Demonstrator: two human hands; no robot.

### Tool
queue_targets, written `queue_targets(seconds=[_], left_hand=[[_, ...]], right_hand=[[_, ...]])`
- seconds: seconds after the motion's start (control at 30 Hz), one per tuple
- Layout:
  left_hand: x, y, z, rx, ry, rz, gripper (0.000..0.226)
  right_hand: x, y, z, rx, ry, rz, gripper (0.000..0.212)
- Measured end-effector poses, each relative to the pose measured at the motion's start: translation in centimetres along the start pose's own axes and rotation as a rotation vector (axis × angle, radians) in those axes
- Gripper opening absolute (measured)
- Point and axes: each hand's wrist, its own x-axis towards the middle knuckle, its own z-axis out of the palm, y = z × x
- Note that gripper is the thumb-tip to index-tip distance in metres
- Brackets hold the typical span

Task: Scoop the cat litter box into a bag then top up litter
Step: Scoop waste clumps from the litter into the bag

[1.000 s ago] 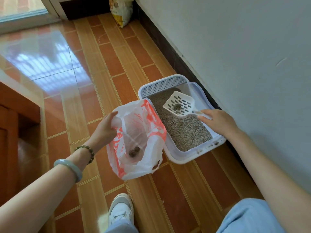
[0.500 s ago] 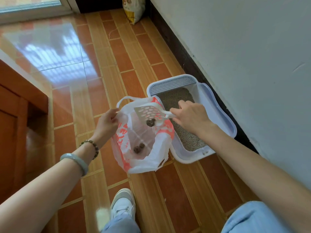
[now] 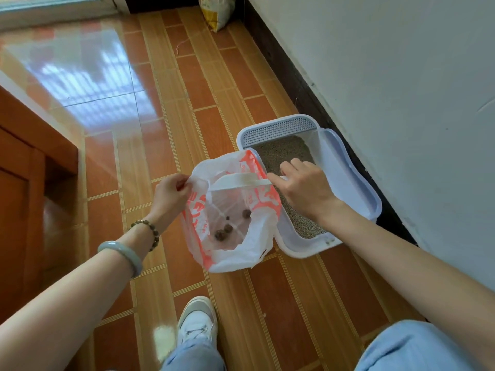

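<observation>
A white plastic bag with red print (image 3: 230, 253) stands open on the floor, several dark clumps (image 3: 227, 228) lying at its bottom. My left hand (image 3: 171, 191) pinches the bag's left rim. My right hand (image 3: 305, 188) grips the handle of the white scoop (image 3: 235, 182), which is turned on edge over the bag's mouth. Just right of the bag, against the wall, lies the white litter box (image 3: 345, 178) with grey litter (image 3: 284, 151) inside and a grey grille (image 3: 278, 127) at its far end.
A yellow-and-white sack (image 3: 217, 12) leans at the wall's far end. Wooden furniture (image 3: 29, 162) stands at the left. My white shoe (image 3: 198, 322) is on the tiled floor below the bag, and my blue-trousered knee (image 3: 417, 346) at bottom right.
The scoop went from over the litter box to above the bag and tipped onto its edge. The clump it carried has dropped among those in the bag. My left hand kept the rim.
</observation>
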Motion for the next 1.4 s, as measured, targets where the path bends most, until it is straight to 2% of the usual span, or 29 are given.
queue_targets(seconds=[0.07,0.13,0.3,0.37,0.5,0.57,0.67,0.93,1.17,1.27,1.4], left_hand=[[-0.1,0.0,-0.1,-0.002,0.006,0.001,0.018],[-0.1,0.1,-0.2,-0.002,0.006,0.002,0.017],[-0.1,0.2,0.1,-0.001,0.047,0.023,0.018],[0.0,0.3,0.4,0.013,0.075,0.033,0.018],[0.5,0.4,0.7,0.003,0.101,0.033,0.014],[0.8,0.4,0.7,-0.002,0.105,0.021,0.014],[0.8,0.4,1.0,-0.004,0.101,0.016,0.013],[0.7,0.8,1.4,-0.018,0.103,0.026,0.017],[0.6,0.5,1.4,-0.005,0.075,0.034,0.012],[0.6,0.5,1.5,0.002,0.074,0.034,0.012],[0.7,0.2,1.5,0.044,0.077,0.044,0.016]], right_hand=[[-0.3,0.6,0.3,0.143,-0.1,0.116,0.011],[-0.6,1.9,0.3,0.271,-0.198,0.263,0.02],[-2.9,7.7,-0.3,0.258,-0.27,0.478,0.026],[-4.0,9.5,0.1,0.204,-0.418,0.569,0.025],[-4.7,10.6,2.1,-0.003,-0.912,0.517,0.033],[-4.8,10.3,3.1,0.004,-1.059,0.499,0.035],[-4.6,9.4,3.9,0.01,-1.176,0.473,0.041],[-5.2,8.7,4.9,0.031,-1.156,0.356,0.035],[-6.4,7.4,4.9,0.014,-1.027,0.268,0.038],[-6.6,6.0,5.7,0.059,-1.015,0.268,0.042],[-7.3,5.7,6.9,0.148,-0.994,0.332,0.036]])
